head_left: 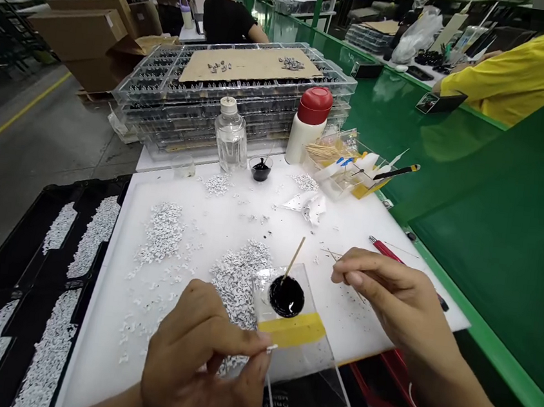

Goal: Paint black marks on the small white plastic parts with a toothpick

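Note:
My left hand (207,358) pinches a tiny white part (272,348) between thumb and forefinger, at the near edge of a clear plastic block (304,356). Yellow tape (292,329) crosses the block. Behind the tape sits a round pool of glossy black liquid (286,297) with a wooden stick (294,257) standing tilted in it. To the right, my right hand (389,293) has thumb and fingers closed on a thin stick (331,253), its tip pointing left; the fingers partly hide it. A heap of small white parts (239,278) lies left of the block.
More white parts lie in piles (162,231) and black trays (28,249). Behind stand a clear bottle (231,138), a cup of black liquid (260,170), a red-capped bottle (307,129) and a toothpick box (339,162). A red-handled tool (386,249) lies right. Co-workers sit beyond.

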### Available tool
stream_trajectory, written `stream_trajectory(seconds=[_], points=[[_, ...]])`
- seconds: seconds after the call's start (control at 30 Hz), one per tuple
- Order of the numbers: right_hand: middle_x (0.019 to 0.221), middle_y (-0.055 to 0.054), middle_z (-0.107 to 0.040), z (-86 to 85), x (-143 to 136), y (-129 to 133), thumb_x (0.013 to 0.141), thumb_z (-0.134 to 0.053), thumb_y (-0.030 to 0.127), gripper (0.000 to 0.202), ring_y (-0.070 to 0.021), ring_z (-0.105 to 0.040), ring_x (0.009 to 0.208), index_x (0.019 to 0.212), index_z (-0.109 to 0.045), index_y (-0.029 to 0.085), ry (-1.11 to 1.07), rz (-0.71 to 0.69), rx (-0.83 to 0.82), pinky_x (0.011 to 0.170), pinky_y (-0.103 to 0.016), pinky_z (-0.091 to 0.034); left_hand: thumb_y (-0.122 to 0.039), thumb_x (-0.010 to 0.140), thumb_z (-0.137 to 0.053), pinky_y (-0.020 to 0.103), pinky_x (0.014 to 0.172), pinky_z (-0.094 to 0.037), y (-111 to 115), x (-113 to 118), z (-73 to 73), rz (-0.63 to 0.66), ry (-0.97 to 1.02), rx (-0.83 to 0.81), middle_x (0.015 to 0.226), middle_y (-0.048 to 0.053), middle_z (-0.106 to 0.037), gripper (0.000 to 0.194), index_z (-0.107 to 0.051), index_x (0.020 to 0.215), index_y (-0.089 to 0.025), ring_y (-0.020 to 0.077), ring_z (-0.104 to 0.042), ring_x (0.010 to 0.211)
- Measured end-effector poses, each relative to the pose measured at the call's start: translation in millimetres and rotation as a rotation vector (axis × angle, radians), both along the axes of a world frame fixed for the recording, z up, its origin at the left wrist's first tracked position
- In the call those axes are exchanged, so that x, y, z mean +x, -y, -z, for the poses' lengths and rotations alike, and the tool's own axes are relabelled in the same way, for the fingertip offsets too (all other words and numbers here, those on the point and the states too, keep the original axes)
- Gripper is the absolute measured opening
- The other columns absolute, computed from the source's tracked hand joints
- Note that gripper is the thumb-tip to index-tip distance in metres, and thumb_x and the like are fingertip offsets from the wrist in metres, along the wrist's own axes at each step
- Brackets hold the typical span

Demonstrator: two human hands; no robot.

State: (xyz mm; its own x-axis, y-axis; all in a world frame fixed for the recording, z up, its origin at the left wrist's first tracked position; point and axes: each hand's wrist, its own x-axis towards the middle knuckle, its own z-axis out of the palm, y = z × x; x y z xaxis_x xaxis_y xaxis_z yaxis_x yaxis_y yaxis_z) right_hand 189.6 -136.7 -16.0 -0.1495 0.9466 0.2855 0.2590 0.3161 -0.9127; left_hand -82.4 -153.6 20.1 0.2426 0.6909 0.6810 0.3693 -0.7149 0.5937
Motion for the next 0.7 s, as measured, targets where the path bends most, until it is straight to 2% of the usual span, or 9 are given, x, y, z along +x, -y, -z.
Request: stream_trajectory(seconds=[0.2, 0.33, 0.5, 0.7], points=[[0.094, -0.002, -0.073, 0.6, -3, -5, 0.104, -0.066, 0.038, 0.023, -0.0145, -0.072, 0.088, 0.102, -0.071, 0.015, -0.239, -0.152, -0.049, 0.081, -0.033, -0.063, -0.013, 0.083, -0.074, 0.03, 0.048, -0.039, -1, 6, 1.4, -0.003, -0.066, 0.018, 0.051, -0.008, -0.047, 0.011, -0.069, 0.085, -0.023, 0.0101, -0.045, 0.042], [0.097, -0.002, -0.073, 6.4, -3, -5, 0.101, -0.072, 0.03, 0.015, -0.014, -0.072, 0.088, 0.105, -0.071, 0.015, -0.367, -0.206, -0.055, 0.079, -0.031, -0.063, -0.011, 0.083, -0.074, 0.03, 0.049, -0.038, -2, 8, 5.5, -0.012, -0.052, 0.026, 0.052, -0.008, -0.047, 0.012, -0.069, 0.086, -0.022, 0.0102, -0.045, 0.043], [0.089, 0.0, -0.069, 10.3, -6, 0, 0.102, -0.07, 0.035, 0.02, -0.0127, -0.069, 0.081, 0.102, -0.069, 0.015, -0.582, -0.158, -0.069, 0.077, -0.03, -0.062, -0.004, 0.086, -0.071, 0.029, 0.052, -0.041, 2, 3, 11.8, 0.036, -0.071, -0.012, 0.058, -0.008, -0.049, 0.017, -0.07, 0.091, -0.02, 0.0106, -0.047, 0.049], [0.079, 0.003, -0.066, 2.5, -12, 3, 0.103, -0.068, 0.04, 0.024, -0.0108, -0.066, 0.072, 0.098, -0.069, 0.016, -0.734, -0.129, -0.196, 0.074, -0.029, -0.06, 0.001, 0.088, -0.068, 0.029, 0.058, -0.043, 4, -2, 16.3, 0.075, -0.126, -0.03, 0.064, -0.008, -0.05, 0.022, -0.07, 0.097, -0.019, 0.0105, -0.048, 0.054]])
